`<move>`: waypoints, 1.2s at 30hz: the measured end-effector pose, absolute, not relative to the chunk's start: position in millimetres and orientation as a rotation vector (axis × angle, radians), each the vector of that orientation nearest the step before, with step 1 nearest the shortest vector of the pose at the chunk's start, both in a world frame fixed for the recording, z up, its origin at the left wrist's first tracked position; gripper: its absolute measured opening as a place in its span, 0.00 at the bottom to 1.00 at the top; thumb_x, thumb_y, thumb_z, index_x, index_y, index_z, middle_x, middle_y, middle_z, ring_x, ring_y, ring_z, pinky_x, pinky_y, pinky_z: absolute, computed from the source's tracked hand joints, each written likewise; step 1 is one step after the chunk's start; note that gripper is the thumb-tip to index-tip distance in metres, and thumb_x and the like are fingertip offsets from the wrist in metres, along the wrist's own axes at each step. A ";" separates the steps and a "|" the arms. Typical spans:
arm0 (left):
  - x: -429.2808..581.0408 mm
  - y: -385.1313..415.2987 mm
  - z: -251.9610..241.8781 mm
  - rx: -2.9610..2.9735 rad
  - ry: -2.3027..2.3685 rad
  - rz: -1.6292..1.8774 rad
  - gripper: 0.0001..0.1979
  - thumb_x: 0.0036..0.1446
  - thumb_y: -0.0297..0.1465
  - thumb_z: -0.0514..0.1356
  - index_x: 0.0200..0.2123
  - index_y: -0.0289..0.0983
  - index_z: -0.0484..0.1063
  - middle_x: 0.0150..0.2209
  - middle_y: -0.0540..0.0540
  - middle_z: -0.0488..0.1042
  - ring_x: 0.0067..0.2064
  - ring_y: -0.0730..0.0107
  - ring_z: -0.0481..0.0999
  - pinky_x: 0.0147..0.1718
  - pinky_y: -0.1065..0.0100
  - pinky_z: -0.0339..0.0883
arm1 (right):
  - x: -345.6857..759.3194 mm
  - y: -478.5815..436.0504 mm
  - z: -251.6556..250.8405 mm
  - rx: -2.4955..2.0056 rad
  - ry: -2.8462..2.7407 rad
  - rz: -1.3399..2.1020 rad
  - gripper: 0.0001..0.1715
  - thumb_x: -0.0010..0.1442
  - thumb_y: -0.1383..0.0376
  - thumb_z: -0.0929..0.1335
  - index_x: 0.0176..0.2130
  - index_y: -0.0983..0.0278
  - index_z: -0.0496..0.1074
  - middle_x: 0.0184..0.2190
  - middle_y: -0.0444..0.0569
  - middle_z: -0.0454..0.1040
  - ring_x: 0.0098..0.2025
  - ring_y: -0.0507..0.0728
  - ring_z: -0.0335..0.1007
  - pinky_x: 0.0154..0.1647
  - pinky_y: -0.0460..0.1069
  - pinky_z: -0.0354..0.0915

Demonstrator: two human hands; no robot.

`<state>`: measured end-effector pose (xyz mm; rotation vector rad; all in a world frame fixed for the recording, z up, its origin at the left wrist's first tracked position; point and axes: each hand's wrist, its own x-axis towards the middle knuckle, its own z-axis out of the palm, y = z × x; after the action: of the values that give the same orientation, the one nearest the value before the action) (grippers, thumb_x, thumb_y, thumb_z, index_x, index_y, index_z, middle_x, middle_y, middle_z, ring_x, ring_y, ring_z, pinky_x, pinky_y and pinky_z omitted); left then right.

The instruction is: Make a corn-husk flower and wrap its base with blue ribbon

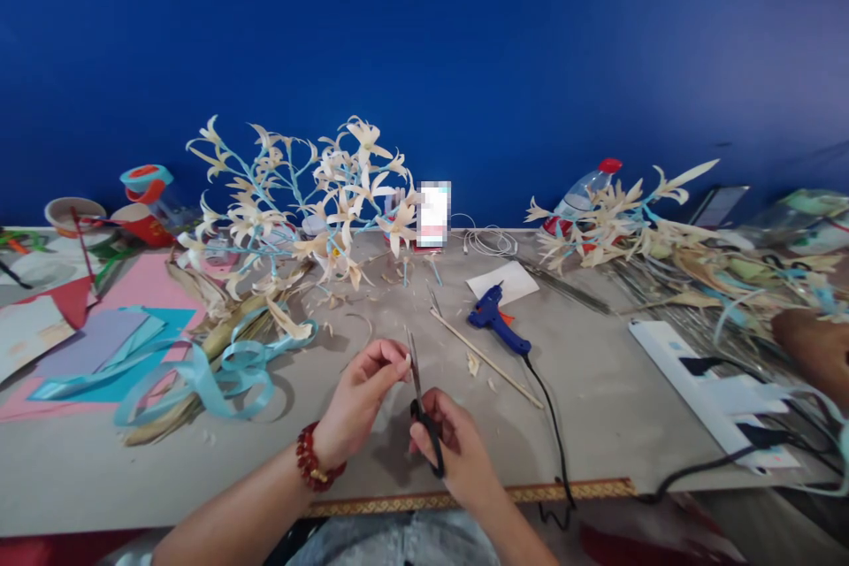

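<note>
In the head view, my right hand [457, 442] grips a pair of scissors [434, 447] by the black handles, blades pointing away from me. My left hand [362, 389], a red bead bracelet on its wrist, pinches a small pale scrap [407, 361] right beside the blades. The scrap is too small to name. Beyond my hands stand white artificial flowers [348, 208] on light-blue stems. A thin stick [487, 358] and a blue glue gun [497, 318] with a black cord lie to the right of the scissors.
Light-blue ribbon [232, 380], dried husks [225, 336] and coloured paper sheets [126, 345] lie at left. At right are a white power strip [703, 398] with cords, more flowers [610, 221], wires and another person's hand [813, 354]. A lit phone [433, 217] stands by the wall.
</note>
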<state>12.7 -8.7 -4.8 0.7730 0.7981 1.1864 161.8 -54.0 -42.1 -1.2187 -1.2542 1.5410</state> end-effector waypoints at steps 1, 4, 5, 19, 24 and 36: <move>12.9 -9.4 -4.4 0.765 0.794 1.192 0.06 0.55 0.30 0.66 0.29 0.36 0.72 0.34 0.49 0.70 0.35 0.73 0.68 0.39 0.71 0.62 | 161.3 -54.2 -41.8 -1.212 -1.249 1.541 0.28 0.51 0.42 0.72 0.31 0.61 0.61 0.23 0.38 0.60 0.24 0.51 0.61 0.26 0.46 0.58; 13.6 -10.7 -4.4 0.746 0.787 1.205 0.06 0.55 0.30 0.66 0.28 0.36 0.72 0.35 0.49 0.69 0.35 0.73 0.68 0.39 0.71 0.63 | 159.9 -54.5 -40.8 -1.199 -1.238 1.552 0.27 0.52 0.44 0.72 0.31 0.61 0.61 0.22 0.38 0.61 0.24 0.51 0.62 0.26 0.46 0.58; 13.9 -10.9 -4.6 0.741 0.789 1.211 0.06 0.55 0.30 0.66 0.28 0.36 0.72 0.35 0.49 0.69 0.35 0.73 0.69 0.39 0.71 0.63 | 159.5 -54.5 -40.6 -1.204 -1.234 1.550 0.27 0.52 0.45 0.73 0.30 0.61 0.61 0.22 0.37 0.61 0.24 0.51 0.62 0.26 0.46 0.58; 14.8 -12.1 -4.5 0.713 0.820 1.233 0.07 0.54 0.30 0.66 0.28 0.36 0.72 0.34 0.50 0.69 0.35 0.73 0.68 0.38 0.72 0.63 | 157.6 -52.9 -41.2 -1.224 -1.281 1.515 0.24 0.54 0.47 0.71 0.29 0.61 0.60 0.20 0.37 0.60 0.22 0.50 0.59 0.24 0.45 0.55; 15.0 -11.6 -4.1 0.720 0.828 1.236 0.08 0.53 0.31 0.67 0.27 0.36 0.72 0.33 0.50 0.69 0.34 0.73 0.67 0.37 0.72 0.63 | 156.6 -52.9 -39.2 -1.246 -1.256 1.531 0.25 0.52 0.47 0.72 0.28 0.60 0.59 0.20 0.37 0.60 0.21 0.50 0.59 0.23 0.45 0.54; 15.5 -10.2 -4.1 0.735 0.822 1.205 0.08 0.52 0.31 0.67 0.27 0.36 0.71 0.32 0.49 0.70 0.34 0.72 0.69 0.38 0.71 0.63 | 158.0 -51.3 -37.6 -1.247 -1.164 1.514 0.26 0.50 0.46 0.74 0.27 0.60 0.60 0.17 0.37 0.64 0.20 0.50 0.60 0.23 0.46 0.56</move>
<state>15.5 -10.2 -4.1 0.7352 0.8217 1.2049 158.0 -51.3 -37.6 -1.2474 -1.1640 1.5144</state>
